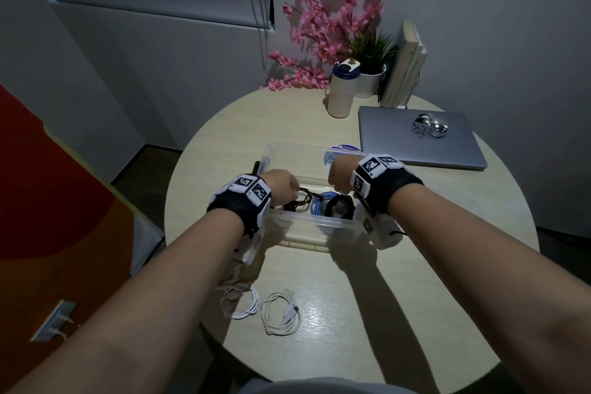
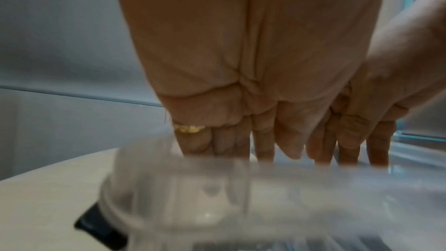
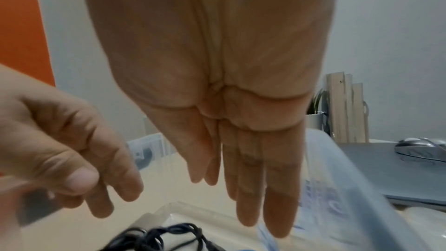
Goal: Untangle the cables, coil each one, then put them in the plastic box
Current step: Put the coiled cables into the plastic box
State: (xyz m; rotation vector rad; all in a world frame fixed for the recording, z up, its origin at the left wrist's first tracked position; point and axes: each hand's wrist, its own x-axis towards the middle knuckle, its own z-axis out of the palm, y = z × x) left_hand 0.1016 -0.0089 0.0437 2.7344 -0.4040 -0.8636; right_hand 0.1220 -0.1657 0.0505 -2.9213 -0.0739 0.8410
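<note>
A clear plastic box point(image 1: 307, 222) stands mid-table. Inside lie a loose black cable point(image 1: 302, 198), a blue coil point(image 1: 318, 205) and a thicker black coil point(image 1: 339, 206). My left hand point(image 1: 284, 185) hovers over the box's left end, fingers relaxed and pointing down, holding nothing; the right wrist view shows it point(image 3: 72, 159) empty above the black cable point(image 3: 164, 236). My right hand point(image 1: 340, 174) hangs over the right end with straight fingers point(image 3: 241, 188), also empty. Two white coiled cables point(image 1: 281, 313) point(image 1: 244, 304) rest on the table near me.
A closed laptop point(image 1: 415, 144) with a silver mouse point(image 1: 430, 126) lies at the right rear. A white bottle point(image 1: 342, 89), a potted plant with pink flowers point(image 1: 323, 32) and wooden boards point(image 1: 404, 64) stand at the back. A black object point(image 1: 256, 168) sits by the box's left side.
</note>
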